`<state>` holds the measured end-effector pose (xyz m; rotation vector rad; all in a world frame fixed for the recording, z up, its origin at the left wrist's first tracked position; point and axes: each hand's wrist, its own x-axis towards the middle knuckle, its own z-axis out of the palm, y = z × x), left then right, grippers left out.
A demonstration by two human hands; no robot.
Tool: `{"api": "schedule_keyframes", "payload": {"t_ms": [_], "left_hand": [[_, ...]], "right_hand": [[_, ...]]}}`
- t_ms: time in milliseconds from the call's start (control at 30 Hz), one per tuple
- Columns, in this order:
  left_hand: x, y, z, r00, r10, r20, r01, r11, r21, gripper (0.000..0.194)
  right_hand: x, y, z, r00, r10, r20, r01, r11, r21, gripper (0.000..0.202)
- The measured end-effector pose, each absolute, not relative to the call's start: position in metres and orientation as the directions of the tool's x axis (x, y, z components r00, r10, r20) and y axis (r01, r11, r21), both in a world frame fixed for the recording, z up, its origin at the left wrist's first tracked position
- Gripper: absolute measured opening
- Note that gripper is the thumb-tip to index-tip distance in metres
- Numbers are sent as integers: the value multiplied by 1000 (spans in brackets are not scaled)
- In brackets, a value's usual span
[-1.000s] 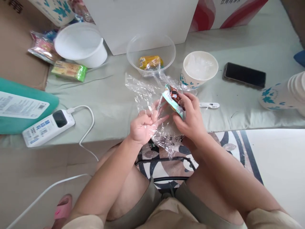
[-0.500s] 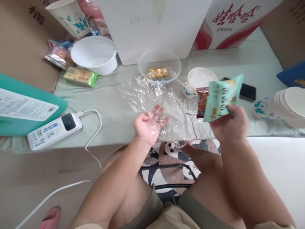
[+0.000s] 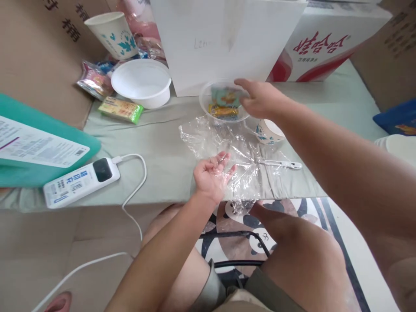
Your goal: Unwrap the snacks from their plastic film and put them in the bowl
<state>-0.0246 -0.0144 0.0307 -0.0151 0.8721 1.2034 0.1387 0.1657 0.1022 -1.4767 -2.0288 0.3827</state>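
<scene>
My left hand (image 3: 212,180) rests palm up near the table's front edge, fingers apart and slightly curled, with crinkled clear plastic film (image 3: 242,162) lying over and around it. Stretched forward, my right hand (image 3: 258,99) is at the right rim of a clear plastic bowl (image 3: 203,104), its fingers apart and slightly blurred. A light green snack packet (image 3: 224,96) lies in the bowl behind a yellow packet (image 3: 221,111). Right of the film is a white box-cutter-like tool (image 3: 282,164). My right forearm partly covers a paper cup (image 3: 268,132).
A white bowl (image 3: 141,84), a green-and-yellow snack pack (image 3: 120,109) and a paper cup (image 3: 113,37) stand at the back left. A power strip (image 3: 81,182) lies beside a teal jug (image 3: 48,145). White boxes (image 3: 227,47) line the back; stacked cups (image 3: 398,147) are at right.
My right hand has moved forward and left to the clear bowl. The green packet has gone from that hand into the bowl; the red-brown packet no longer shows. My left hand stays by the film.
</scene>
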Motion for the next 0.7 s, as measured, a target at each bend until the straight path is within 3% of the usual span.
{"api": "schedule_keyframes", "payload": {"t_ms": [100,200,267,367,467,500,700], "left_hand": [[-27,-13,34,81,786,-613,-835,390,389,17],[-29,-12,36,81,775,-627,-855,377,356,18],[-27,-13,36,78,765,-639,-858,378,347,16],[-17,-21,34,47,782,-621,-840,367,399,13],[-4,-33,30,-2,862,-506,-782,314,538,15],[-1,-37,29,-6,882,-471,-753,306,583,16],[-2,-42,27,18,898,-440,-616,356,703,19]], "right_hand": [[138,120,110,-169,959,228,865,255,-432,43],[145,41,105,-41,892,449,810,293,-508,28],[149,-8,88,-47,859,510,742,371,-558,18],[146,-53,55,-301,874,382,655,480,-583,30],[142,-72,29,-488,824,288,631,561,-536,77],[142,-76,24,-520,814,257,648,572,-503,84],[160,-86,0,-580,801,148,736,593,-325,75]]}}
